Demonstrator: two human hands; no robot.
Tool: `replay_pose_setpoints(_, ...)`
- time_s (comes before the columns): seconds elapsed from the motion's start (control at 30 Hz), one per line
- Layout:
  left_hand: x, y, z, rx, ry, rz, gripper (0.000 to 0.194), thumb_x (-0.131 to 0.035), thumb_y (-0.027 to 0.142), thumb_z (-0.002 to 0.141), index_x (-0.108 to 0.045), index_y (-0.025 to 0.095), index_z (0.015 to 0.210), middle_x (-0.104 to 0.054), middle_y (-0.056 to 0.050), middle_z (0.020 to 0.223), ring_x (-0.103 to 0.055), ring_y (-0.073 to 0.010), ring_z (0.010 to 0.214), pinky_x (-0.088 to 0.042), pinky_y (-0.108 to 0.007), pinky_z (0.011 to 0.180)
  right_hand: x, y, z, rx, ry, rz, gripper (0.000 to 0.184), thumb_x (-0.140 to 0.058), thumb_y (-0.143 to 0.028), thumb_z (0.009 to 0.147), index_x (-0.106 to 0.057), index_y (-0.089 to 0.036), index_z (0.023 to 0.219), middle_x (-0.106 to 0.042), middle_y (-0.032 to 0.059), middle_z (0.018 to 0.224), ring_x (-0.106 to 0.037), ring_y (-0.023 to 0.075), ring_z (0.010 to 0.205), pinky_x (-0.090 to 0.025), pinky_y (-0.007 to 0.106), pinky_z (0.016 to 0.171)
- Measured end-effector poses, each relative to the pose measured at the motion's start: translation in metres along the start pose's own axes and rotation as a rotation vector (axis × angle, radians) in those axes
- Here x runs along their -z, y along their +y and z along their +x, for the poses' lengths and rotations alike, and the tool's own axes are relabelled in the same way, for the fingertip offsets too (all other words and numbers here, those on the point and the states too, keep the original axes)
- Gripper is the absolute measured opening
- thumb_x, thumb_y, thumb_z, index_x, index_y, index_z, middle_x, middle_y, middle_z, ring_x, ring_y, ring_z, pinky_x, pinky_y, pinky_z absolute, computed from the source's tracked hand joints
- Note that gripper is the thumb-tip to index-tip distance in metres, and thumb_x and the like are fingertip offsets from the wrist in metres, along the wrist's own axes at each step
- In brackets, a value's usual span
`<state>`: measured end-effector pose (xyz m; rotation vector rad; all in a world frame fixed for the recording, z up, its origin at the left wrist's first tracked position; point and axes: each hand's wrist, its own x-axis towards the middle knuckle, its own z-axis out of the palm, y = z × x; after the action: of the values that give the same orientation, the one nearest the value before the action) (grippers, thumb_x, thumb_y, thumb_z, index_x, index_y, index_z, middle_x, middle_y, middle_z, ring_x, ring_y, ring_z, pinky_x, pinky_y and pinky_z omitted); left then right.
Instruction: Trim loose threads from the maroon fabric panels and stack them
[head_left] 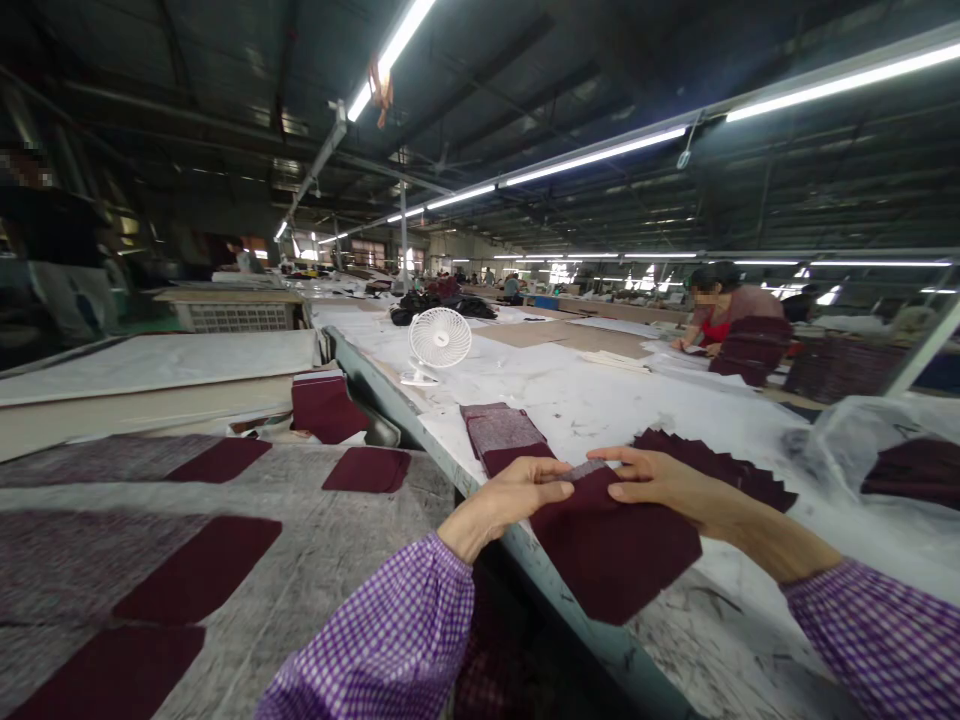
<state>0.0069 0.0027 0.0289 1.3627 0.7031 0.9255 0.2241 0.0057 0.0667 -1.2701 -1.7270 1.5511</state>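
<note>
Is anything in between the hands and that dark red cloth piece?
No. Both hands already touch it: the left hand and the right hand pinch the top edge of the maroon fabric piece on the white table. The fanned stack of maroon pieces lies beyond, apart.

No text, label, brand, number or sign can be read anywhere. The white fan (439, 340) carries only a blank round centre cap, and the dark marks on the white paper (600, 400) spread just beside the fan are too blurred to be read.
</note>
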Motion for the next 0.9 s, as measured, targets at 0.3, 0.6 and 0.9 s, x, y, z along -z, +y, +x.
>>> replay_pose_setpoints(0.3, -0.024, -0.014, 0.037, -0.144, 0.233, 0.973, 0.019, -0.058, 0.02, 0.078, -0.074, 0.024, 0.087, -0.071, -0.005, 0.085, -0.062, -0.0235, 0.089, -0.046, -0.034, 0.083, 0.028, 0.034, 0.019, 0.034, 0.014, -0.456, 0.062, -0.067, -0.042, 0.071, -0.05, -0.019, 0.126, -0.066, 0.0042, 0.085, -0.061, 0.0167, 0.064, -0.045, 0.023, 0.047)
replay_pose_setpoints(0.6, -0.035, -0.037, 0.036, -0.31, 0.152, 1.327, 0.029, -0.046, 0.011, 0.083, -0.07, 0.023, 0.094, -0.061, -0.006, 0.087, -0.058, -0.0202, 0.085, -0.047, -0.029, 0.073, 0.039, 0.026, 0.018, 0.411, 0.128, -1.07, 0.025, -0.044, -0.025, 0.084, -0.067, -0.017, 0.084, -0.064, 0.007, 0.08, -0.058, 0.0181, 0.073, -0.044, 0.029, 0.068)
replay_pose_setpoints(0.9, -0.033, -0.039, 0.036, -0.386, 0.134, 1.322, 0.029, -0.045, 0.011, 0.084, -0.069, 0.025, 0.095, -0.059, -0.004, 0.088, -0.056, -0.0182, 0.085, -0.044, -0.027, 0.074, 0.037, 0.031, 0.02, 0.481, 0.075, -1.177, 0.025, -0.042, -0.024, 0.087, -0.066, -0.018, 0.081, -0.062, 0.0059, 0.079, -0.056, 0.0174, 0.074, -0.042, 0.028, 0.069)
